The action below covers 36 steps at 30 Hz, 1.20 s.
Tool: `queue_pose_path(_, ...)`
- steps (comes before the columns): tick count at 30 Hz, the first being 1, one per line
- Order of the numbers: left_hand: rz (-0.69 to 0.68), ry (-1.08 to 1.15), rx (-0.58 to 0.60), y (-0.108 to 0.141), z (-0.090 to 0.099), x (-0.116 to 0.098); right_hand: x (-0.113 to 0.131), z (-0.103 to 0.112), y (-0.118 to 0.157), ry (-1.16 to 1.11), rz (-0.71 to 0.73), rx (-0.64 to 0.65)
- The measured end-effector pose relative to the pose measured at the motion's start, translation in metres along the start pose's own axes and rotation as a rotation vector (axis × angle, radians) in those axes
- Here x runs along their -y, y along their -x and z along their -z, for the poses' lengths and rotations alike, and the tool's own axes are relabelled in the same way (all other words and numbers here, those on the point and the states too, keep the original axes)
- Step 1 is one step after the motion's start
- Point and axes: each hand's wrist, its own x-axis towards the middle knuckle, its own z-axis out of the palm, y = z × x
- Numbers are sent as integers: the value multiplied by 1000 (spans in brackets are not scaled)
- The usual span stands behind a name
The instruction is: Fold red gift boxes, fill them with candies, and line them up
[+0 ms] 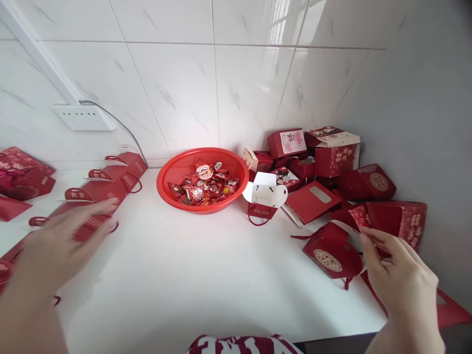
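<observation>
My right hand (403,275) is closed in a pinch at the edge of a red candy box (335,250) with a round pale medallion and a dark red cord. The box lies tilted on the right side of the table, its white inside partly showing. My left hand (64,246), somewhat blurred, reaches over a slanting row of closed red boxes (121,174) with tab handles and cords. Its thumb and fingers are apart and hold nothing. Between the hands, further back, one small box (261,209) stands upright with its white flaps open.
A red plastic basket (164,194) holds many wrapped candies (206,187) near the tiled wall. Piled at the right are more red boxes (334,160), some open. Other red boxes (27,172) lie at the far left. A power strip (84,117) is on the wall.
</observation>
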Motion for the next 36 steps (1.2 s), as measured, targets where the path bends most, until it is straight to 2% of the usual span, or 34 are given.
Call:
queue_pose_path(2,-218,196,1,-5,-30,-39,-5,-1,5,5,-25,-8)
queue_pose_path(3,-347,319,72,-5,-48,-56,-5,-2,6,-10,-28,5)
queue_pose_path(6,-578,484,489,8,-106,-98,-1,-6,7,-72,-25,71)
queue_pose_path(7,-620,512,594,15,-123,-108,2,-8,5,-91,-22,85)
queue_pose_path(9,-615,486,690,27,-153,-121,10,-12,1,-128,2,93)
queue_pose_path(11,-598,441,719,35,-174,-126,22,-20,-5,-186,54,130)
queue_pose_path(14,-587,423,725,40,-190,-125,45,-44,-16,-312,185,273)
queue_pose_path(16,-584,434,718,41,-193,-123,60,-68,-22,-313,318,325)
queue_pose_path(19,-567,446,704,43,-190,-122,77,-102,-29,-177,548,292)
queue_pose_path(21,-546,469,693,43,-181,-121,84,-112,-31,-132,645,304)
queue_pose_path(23,-530,518,678,40,-165,-120,90,-106,-33,-159,701,334)
queue_pose_path(25,-509,582,620,34,-141,-118,96,-86,-34,-242,740,351)
queue_pose_path(28,-420,664,406,23,-105,-119,108,-54,-31,-418,810,368)
queue_pose_path(30,-356,705,246,19,-89,-122,116,-45,-21,-529,843,363)
queue_pose_path(33,-279,760,97,18,-84,-126,128,-54,3,-618,923,385)
queue_pose_path(36,-273,786,156,24,-93,-131,134,-74,26,-648,1022,462)
